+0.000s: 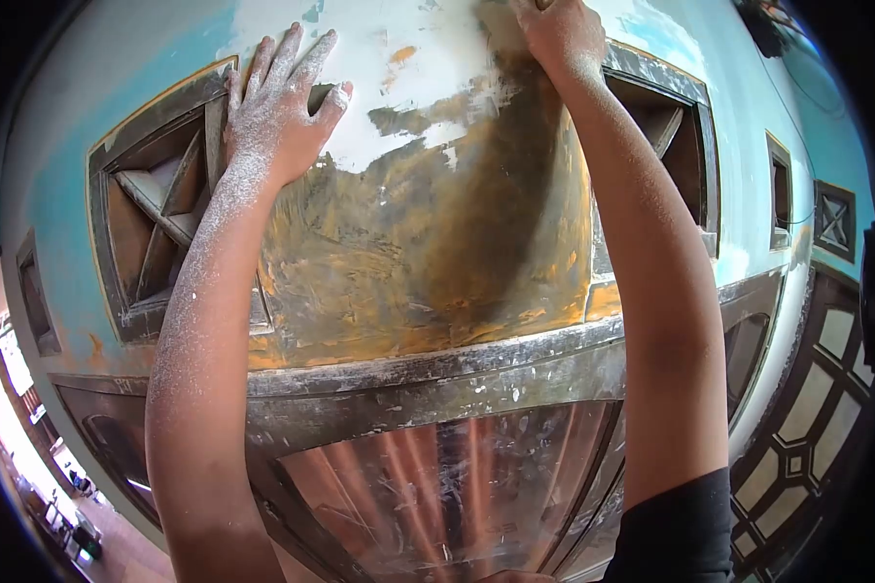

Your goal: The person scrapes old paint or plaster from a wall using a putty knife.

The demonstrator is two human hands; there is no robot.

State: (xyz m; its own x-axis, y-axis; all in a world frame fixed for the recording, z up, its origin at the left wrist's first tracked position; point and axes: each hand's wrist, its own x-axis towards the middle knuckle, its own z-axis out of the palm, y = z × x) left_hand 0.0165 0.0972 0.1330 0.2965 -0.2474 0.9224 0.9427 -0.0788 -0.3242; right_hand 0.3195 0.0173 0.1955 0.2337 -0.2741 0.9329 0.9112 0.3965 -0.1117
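Observation:
White dust coats my left hand (280,115), which lies spread against the wall beside the left wooden vent frame (131,248), its fingers apart. My right hand (562,37) is raised at the top edge of the view, fingers curled; what it holds, if anything, is cut off or hidden. Between my arms the wall patch (408,243) is smeared brown and orange, with white plaster (360,68) above it. A shadow falls on the wall below my right hand.
Below the patch runs a paint-spotted wooden ledge (437,374) over a glazed panel (447,486) with reddish curtains behind. Another vent frame (705,146) stands behind my right forearm. A dark paneled door (797,418) is at the right, a bright opening (19,418) far left.

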